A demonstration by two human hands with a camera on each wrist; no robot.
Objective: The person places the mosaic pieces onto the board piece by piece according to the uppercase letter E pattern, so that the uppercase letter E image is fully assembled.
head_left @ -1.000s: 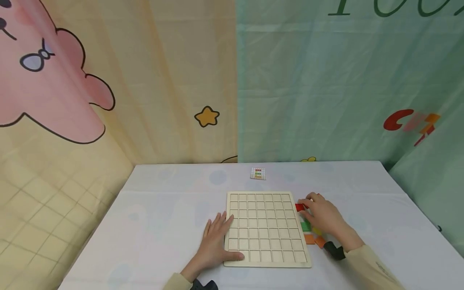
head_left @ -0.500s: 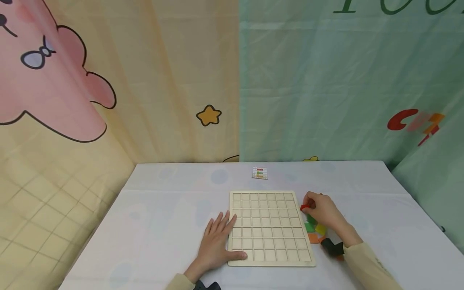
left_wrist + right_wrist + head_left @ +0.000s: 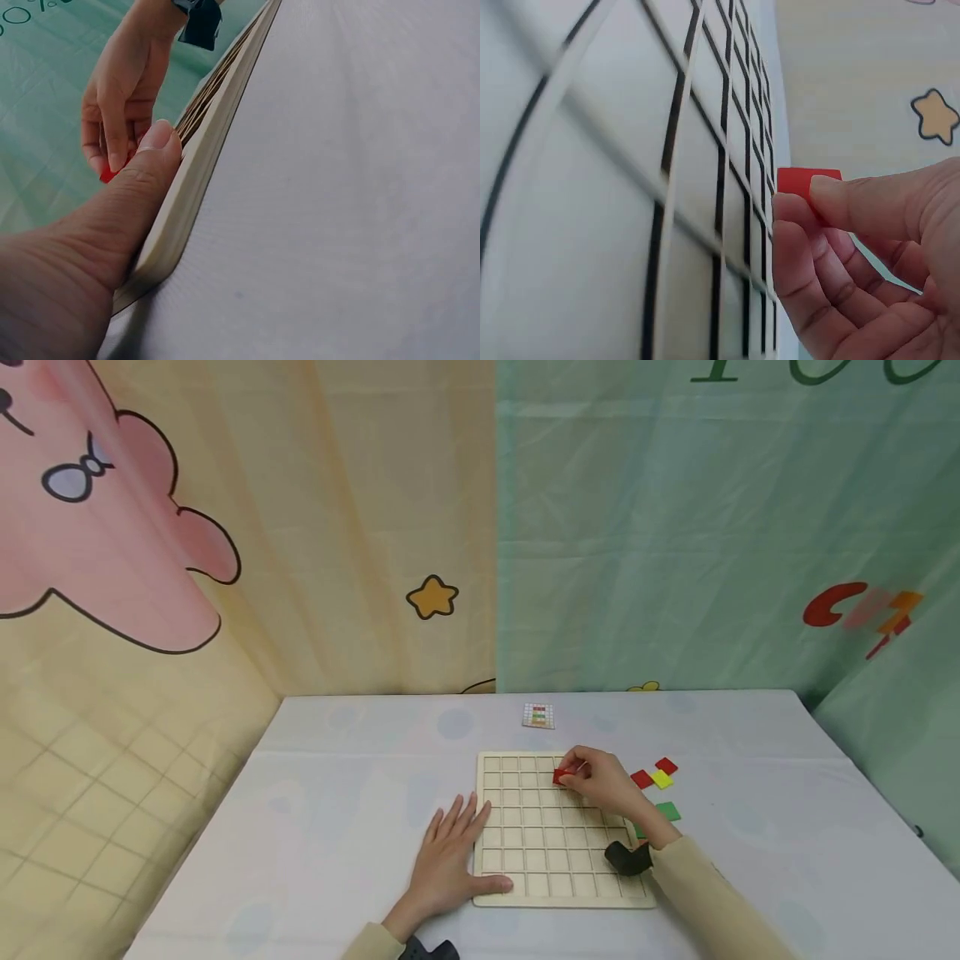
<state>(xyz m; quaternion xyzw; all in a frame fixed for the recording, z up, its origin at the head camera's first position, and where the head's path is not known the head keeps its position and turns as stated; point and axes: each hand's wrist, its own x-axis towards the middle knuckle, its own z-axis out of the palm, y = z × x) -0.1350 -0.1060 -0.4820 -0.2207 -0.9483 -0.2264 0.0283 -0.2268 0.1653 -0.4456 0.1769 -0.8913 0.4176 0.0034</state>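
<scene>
A pale wooden grid board (image 3: 562, 902) lies flat on the table. Along its left side rests my left hand (image 3: 448, 870), fingers spread and thumb (image 3: 154, 161) over the lower left rim. My right hand (image 3: 603, 787) is over the upper part of the board, pinching a red square tile (image 3: 795, 180) between thumb and fingers. In the right wrist view that tile is held up beside the grid; whether it touches the board I cannot tell. The board's cells in sight hold no tiles.
Right of the board lie loose tiles: two red (image 3: 666, 766), a yellow (image 3: 662, 779) and a green (image 3: 667, 811). More tiles are partly hidden by the right forearm. A small card (image 3: 538, 716) printed with a coloured grid lies behind the board, near the table's far edge.
My right hand took a red tile from beside the board and carried it left, over the upper grid. More loose tiles are now uncovered. The left hand stays on the board.
</scene>
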